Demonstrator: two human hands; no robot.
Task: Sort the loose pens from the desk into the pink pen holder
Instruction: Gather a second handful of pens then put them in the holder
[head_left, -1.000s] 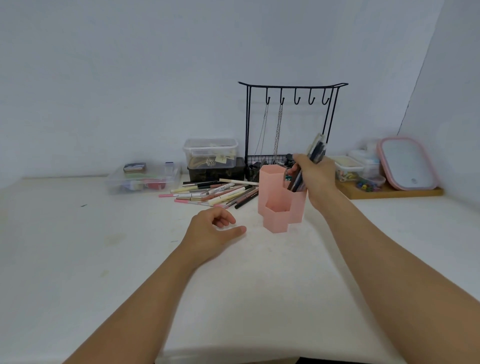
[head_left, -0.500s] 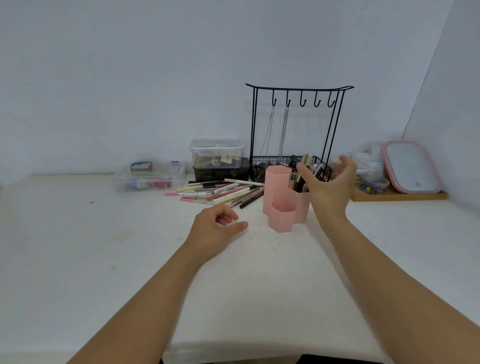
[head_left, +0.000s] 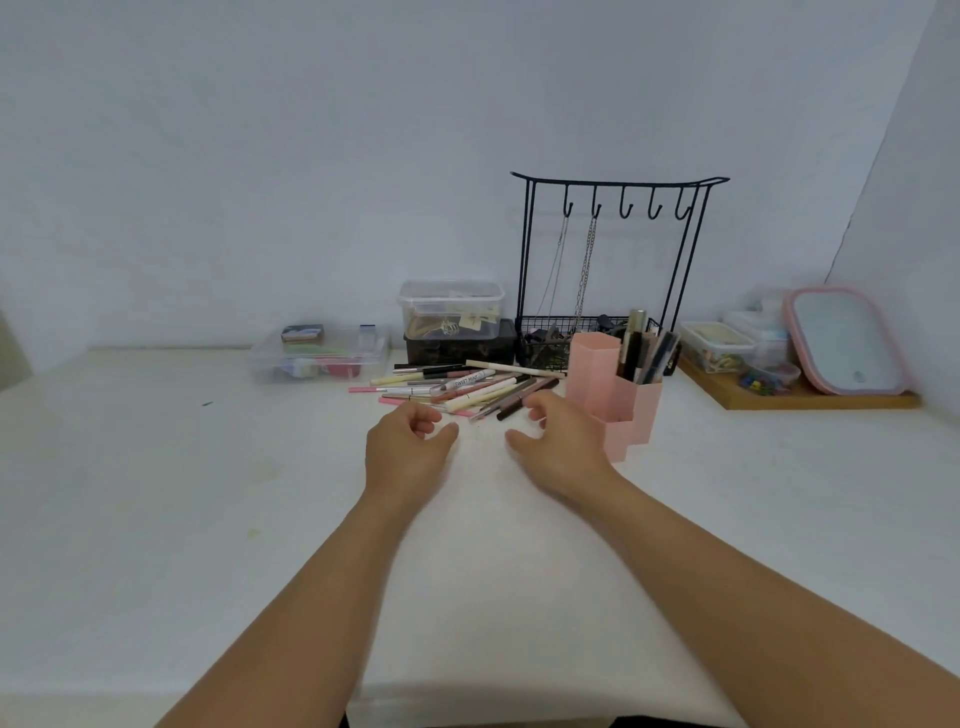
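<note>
Both hands empty, hovering over white desk (head_left: 208, 519) just short of loose pens (head_left: 457, 387). Left hand (head_left: 408, 452) loosely curled, thumb and fingers apart, gripping nothing. Right hand (head_left: 558, 447) likewise half open — fingers spread and bent, near pen tips; contact with them could not be told. Pens lay in fanned heap, left of pink pen holder (head_left: 613, 400). Holder upright — several pens standing in its rear right compartment. Right hand just beside holder's front compartment.
</note>
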